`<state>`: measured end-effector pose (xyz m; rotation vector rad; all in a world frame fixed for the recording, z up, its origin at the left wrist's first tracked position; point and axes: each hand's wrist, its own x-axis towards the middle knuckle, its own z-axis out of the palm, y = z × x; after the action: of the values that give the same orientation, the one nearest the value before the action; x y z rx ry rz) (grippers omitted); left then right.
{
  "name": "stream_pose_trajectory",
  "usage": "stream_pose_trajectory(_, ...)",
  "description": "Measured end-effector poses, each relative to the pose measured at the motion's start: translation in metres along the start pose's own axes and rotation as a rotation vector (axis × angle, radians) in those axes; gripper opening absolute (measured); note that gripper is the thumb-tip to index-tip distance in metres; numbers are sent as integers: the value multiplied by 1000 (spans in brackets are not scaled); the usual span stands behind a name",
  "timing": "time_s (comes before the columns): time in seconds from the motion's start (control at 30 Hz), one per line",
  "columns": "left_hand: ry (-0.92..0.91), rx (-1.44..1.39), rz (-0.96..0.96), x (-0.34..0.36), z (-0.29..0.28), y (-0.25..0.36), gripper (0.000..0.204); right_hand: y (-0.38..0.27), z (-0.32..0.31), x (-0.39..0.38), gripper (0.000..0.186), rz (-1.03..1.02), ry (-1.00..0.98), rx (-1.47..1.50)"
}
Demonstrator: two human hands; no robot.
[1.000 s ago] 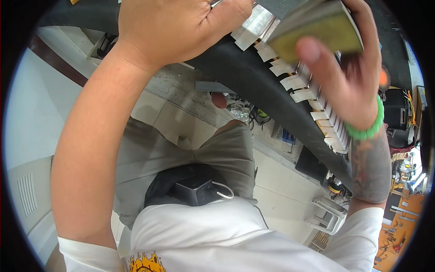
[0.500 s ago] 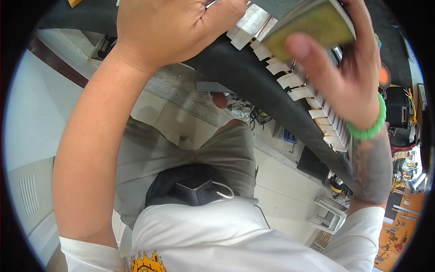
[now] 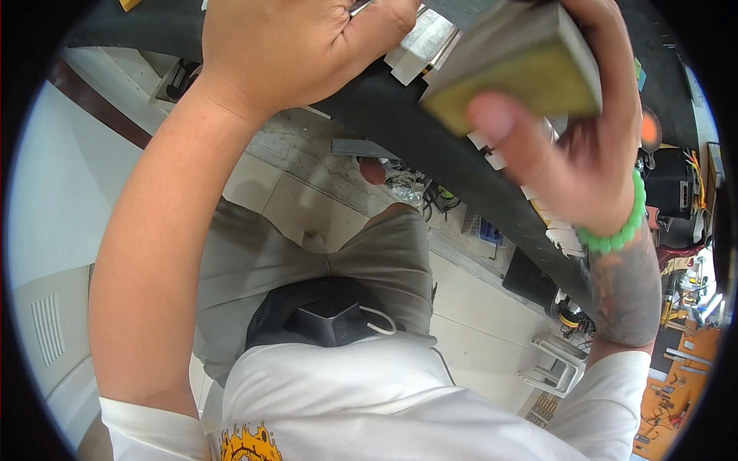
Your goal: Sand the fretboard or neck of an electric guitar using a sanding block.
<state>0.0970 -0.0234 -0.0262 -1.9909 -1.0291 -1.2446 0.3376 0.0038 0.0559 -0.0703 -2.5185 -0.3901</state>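
My left hand (image 3: 300, 46) is closed at the top of the view. A sliver of shiny metal (image 3: 360, 7) shows between its fingers; the rest is hidden. In my right hand (image 3: 573, 161) is a rectangular block (image 3: 530, 65) with grey sides and a yellow-green face, gripped with the thumb across that face. The hand and block are blurred. Below the block, a row of white tabs (image 3: 565, 240) runs along the edge of a black bench (image 3: 415, 127), mostly covered by the block and hand. Between my hands lies a shiny flat metal piece (image 3: 421, 42).
Under the bench are a ledge with a grey plate (image 3: 361, 147), crumpled clear plastic (image 3: 405, 184) and a blue basket (image 3: 488, 230). A white stool (image 3: 557, 365) stands on the tiled floor. At the right, an orange tool board (image 3: 676, 392) holds hand tools.
My right hand has brought the block a little down and left; it appears larger and covers more of the tabs. My left hand has barely moved.
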Motion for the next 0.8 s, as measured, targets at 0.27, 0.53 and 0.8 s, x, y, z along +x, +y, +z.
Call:
stream_pose_trajectory(0.27, 36, -30, 17, 3, 5, 2, 25, -11, 46, -5, 75, 144, 382, 596)
stream_pose_trajectory(0.53, 22, -16, 5, 3, 3, 1, 24, 2, 4, -10, 72, 158, -20, -26)
stream_pose_trajectory(0.8, -19, -56, -20, 0, -3, -2, 22, -5, 6, -1, 68, 228, -37, 8)
